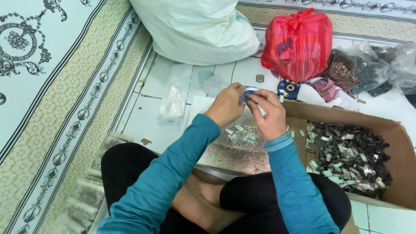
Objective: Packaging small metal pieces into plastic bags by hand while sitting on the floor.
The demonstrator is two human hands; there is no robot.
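On the tiled floor, a person in teal sleeves sits cross-legged and holds a small blue and white piece up with both hands. The left hand is curled shut, with its fingertips pinching one end of the piece. The right hand is mostly closed too, and its thumb and fingers pinch the other end. The piece hangs in the air between the hands, above a little heap of small silver and green clips lying by the knees.

To the right, the open brown cardboard box holds a big pile of small dark pieces mixed with more clips, too many to count. Going by that, it looks like a lot of the work is left. At the bottom left lie several clear packets that look filled, maybe done ones, but they are blurry.

Behind the hands I count one big white sack, one red plastic bag, and one round blue roll.
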